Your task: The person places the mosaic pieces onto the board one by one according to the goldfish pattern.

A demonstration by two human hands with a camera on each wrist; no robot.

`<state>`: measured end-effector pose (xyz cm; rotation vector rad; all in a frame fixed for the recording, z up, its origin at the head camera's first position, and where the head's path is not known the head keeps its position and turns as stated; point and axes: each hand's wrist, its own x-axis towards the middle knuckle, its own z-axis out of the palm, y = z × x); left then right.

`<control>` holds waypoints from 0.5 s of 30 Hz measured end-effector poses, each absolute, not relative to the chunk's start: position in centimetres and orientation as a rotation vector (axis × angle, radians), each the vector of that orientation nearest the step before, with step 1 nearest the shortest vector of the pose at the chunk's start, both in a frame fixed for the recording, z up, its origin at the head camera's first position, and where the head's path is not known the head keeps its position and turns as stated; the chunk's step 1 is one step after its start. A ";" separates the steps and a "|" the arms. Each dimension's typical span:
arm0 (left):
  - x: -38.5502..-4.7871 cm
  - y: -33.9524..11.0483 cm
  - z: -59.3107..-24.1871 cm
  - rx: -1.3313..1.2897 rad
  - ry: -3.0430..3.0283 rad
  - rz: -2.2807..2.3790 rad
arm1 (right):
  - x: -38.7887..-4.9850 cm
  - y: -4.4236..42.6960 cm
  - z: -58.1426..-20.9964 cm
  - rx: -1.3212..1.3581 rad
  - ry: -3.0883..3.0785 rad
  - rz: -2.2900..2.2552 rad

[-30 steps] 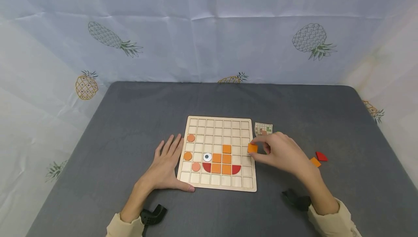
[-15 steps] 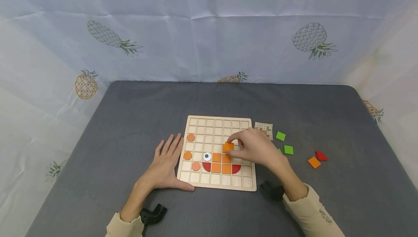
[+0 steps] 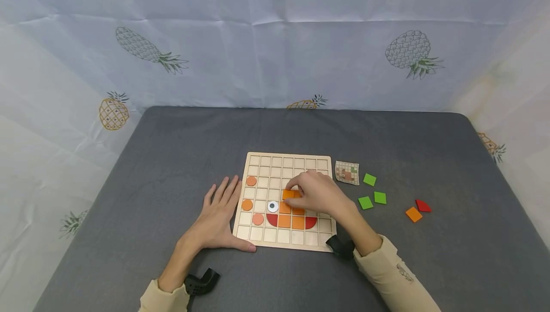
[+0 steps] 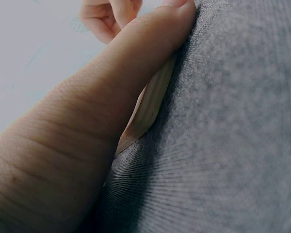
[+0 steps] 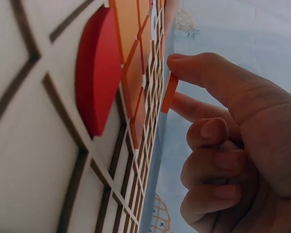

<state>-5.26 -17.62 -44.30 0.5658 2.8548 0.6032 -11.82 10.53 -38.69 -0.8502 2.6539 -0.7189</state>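
Head view: your L hand (image 3: 219, 220) lies on the grey surface (image 3: 180, 149), fingers straight & spread, no hold on anything, alongside the L edge of the wooden grid board (image 3: 283, 238), thumb at its near L corner. Your R hand (image 3: 320, 193) is over the board, thumb & index pinching an orange sq. tile (image 3: 288, 194) at the spot just L of the top placed orange sq. On the grid: more orange squares (image 3: 284, 221), two red quarter-rounds (image 3: 311, 222), one white eye disc (image 3: 272, 206) & three orange-ish discs (image 3: 251, 181). R of the board: a pattern card (image 3: 347, 172), three green sq. tiles (image 3: 380, 198), then a spare orange sq. (image 3: 414, 214) touching or nearly touching a loose red piece (image 3: 423, 206).

L wrist view: your thumb crosses in front of the board's edge; other L fingers hidden. Curled fingers of the R hand show up top.

R wrist view: fingertips only a tile's width apart, tile b/w them, seen edge-on & tilted, near the grid; can't tell re contact. Other three fingers curled in.
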 end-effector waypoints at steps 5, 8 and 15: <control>-5.2 -17.7 -44.3 0.563 2.855 0.598 | -12.0 10.0 -39.0 -0.825 2.659 -0.693; -5.2 -17.7 -44.2 0.565 2.855 0.592 | -12.0 9.9 -39.1 -0.810 2.666 -0.678; -5.3 -17.7 -44.3 0.567 2.856 0.585 | -12.1 9.9 -39.5 -0.793 2.676 -0.668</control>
